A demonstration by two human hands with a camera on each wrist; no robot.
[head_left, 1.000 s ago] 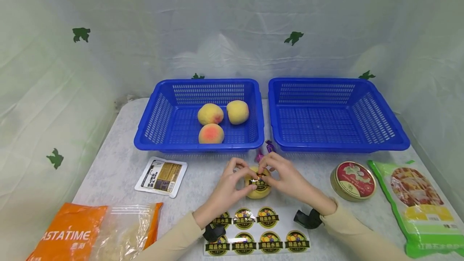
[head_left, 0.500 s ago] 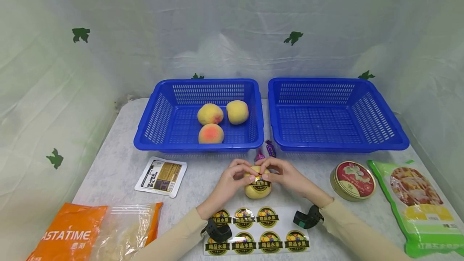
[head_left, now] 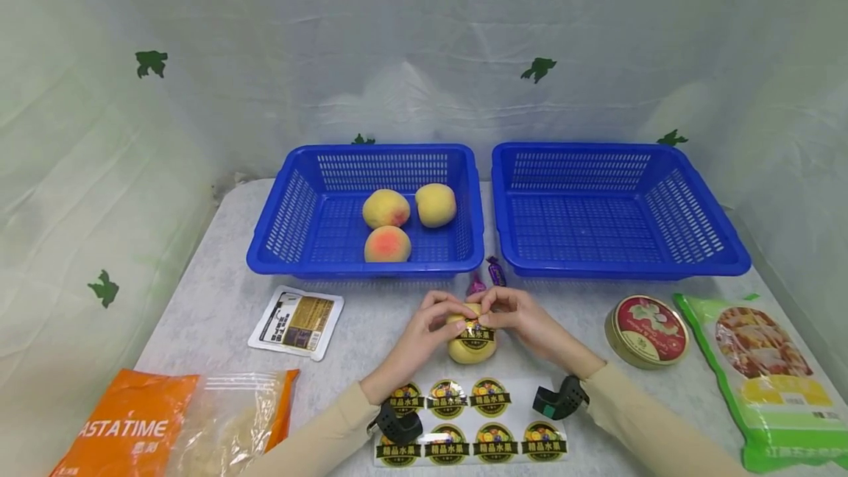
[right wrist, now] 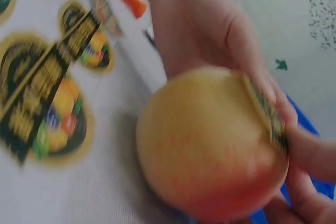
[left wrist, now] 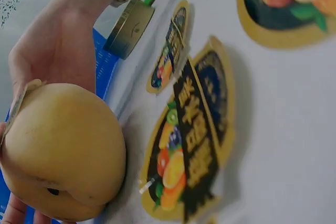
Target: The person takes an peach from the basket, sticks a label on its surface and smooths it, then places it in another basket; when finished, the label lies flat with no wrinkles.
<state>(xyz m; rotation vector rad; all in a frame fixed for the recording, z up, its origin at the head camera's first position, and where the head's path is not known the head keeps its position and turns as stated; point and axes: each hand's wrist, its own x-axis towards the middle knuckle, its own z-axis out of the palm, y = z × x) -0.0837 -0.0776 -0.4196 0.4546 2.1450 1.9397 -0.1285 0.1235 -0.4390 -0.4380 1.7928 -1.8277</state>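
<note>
The peach [head_left: 472, 356] is sitting just beyond the sticker sheet [head_left: 521, 399], probably for easy reach. The left hand [head_left: 427, 326] and right hand [head_left: 518, 321] are pinching the sticker [head_left: 477, 337] against it with bent fingers and thumbs, apparently aligning the sticker and steadying the peach.

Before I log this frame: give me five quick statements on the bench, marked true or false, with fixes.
1. The left hand and right hand are both at the stickered peach. True.
2. The left basket holds four peaches. False: three peaches lie in the left basket.
3. The sticker sheet lies on the person's side of the stickered peach. True.
4. The orange bag lies right of the sticker sheet. False: the orange bag is to its left.
5. The round tin stands beside the green bag. True.
</note>
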